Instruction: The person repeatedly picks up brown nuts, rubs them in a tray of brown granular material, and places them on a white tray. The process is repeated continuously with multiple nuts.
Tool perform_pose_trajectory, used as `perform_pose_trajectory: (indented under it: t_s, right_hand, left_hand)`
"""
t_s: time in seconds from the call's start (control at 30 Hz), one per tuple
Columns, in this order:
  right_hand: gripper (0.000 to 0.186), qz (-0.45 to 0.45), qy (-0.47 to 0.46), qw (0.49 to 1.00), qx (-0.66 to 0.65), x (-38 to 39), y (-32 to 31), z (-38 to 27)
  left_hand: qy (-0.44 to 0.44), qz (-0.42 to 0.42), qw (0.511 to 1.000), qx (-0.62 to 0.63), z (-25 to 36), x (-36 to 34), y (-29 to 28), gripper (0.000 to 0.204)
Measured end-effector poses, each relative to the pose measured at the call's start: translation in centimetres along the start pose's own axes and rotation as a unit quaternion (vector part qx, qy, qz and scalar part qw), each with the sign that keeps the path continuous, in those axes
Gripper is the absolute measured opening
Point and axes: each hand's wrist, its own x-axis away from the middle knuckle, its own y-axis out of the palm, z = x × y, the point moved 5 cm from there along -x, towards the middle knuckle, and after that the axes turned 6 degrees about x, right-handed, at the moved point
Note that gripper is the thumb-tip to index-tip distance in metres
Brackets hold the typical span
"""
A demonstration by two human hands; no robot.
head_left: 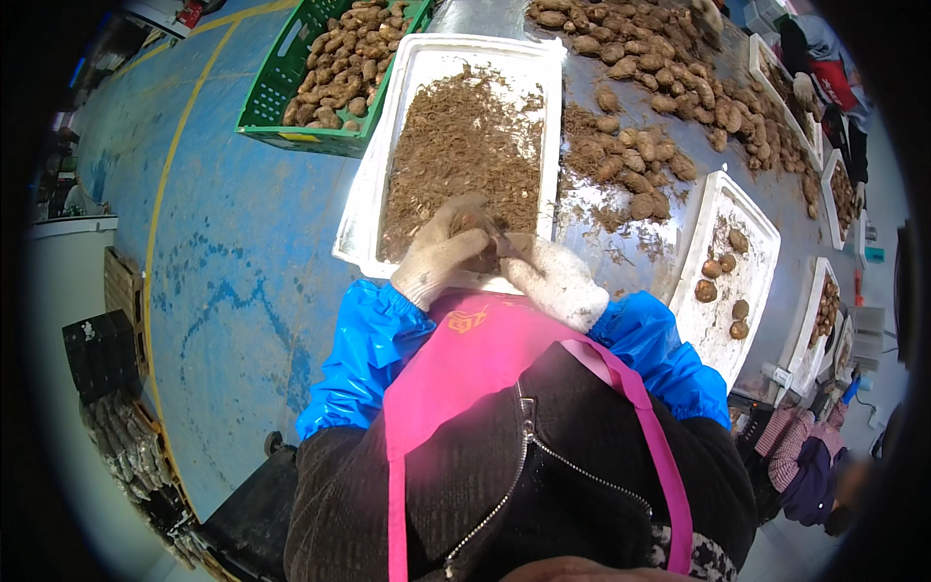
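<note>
Apparently mid-job, judging by how things lie: a thick layer of brown fibre covers most of the white tray at 12 o'clock, & approx. six separate tubers lie in the side tray at 3. Plenty left, it'd seem: main heap at 1 o'clock, a nearer clump at 2 w/ loose fibre round it. Green crate at 11 has a good load too, tho can't tell if that lot is done or waiting. Brown piece, prob. a tuber by colour, is btwn the two gloved hands at the white tray's 6 o'clock end. L hand is curled round it, fingers clamped; R hand meets it from the 4 o'clock side, but can't tell if it's gripping or just touching, as the glove hides the contact. Long axis: mostly covered; the bit showing maybe runs 11 to 5 o'clock, a guess only, & can't tell which end is top or which way it pts.
</note>
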Motion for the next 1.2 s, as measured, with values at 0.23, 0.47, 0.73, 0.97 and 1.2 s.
perform_pose_trajectory:
  t_s: [0.23,0.47,0.73,0.97,1.2]
  right_hand:
    - [0.045,0.073,-0.018,0.994,0.080,0.0,-0.4,0.3]
    - [0.045,0.072,-0.077,0.983,0.148,-0.7,1.4,1.2]
    - [0.043,0.182,-0.137,0.970,0.088,-0.2,0.7,0.5]
    - [0.044,0.092,-0.126,0.972,0.174,-0.8,1.7,1.0]
    - [0.044,0.202,-0.145,0.961,0.117,-0.9,1.5,1.7]
  left_hand:
    - [0.025,0.018,0.997,-0.075,0.0,-0.2,-0.2,0.067]
    - [0.004,0.072,0.988,-0.136,0.3,0.2,-0.4,0.061]
    - [0.032,0.067,0.990,-0.123,0.8,0.6,0.5,0.058]
    - [0.008,0.077,0.987,-0.138,0.1,0.4,-0.5,0.063]
    - [0.055,-0.006,0.998,-0.008,-2.7,-0.7,-2.5,0.050]
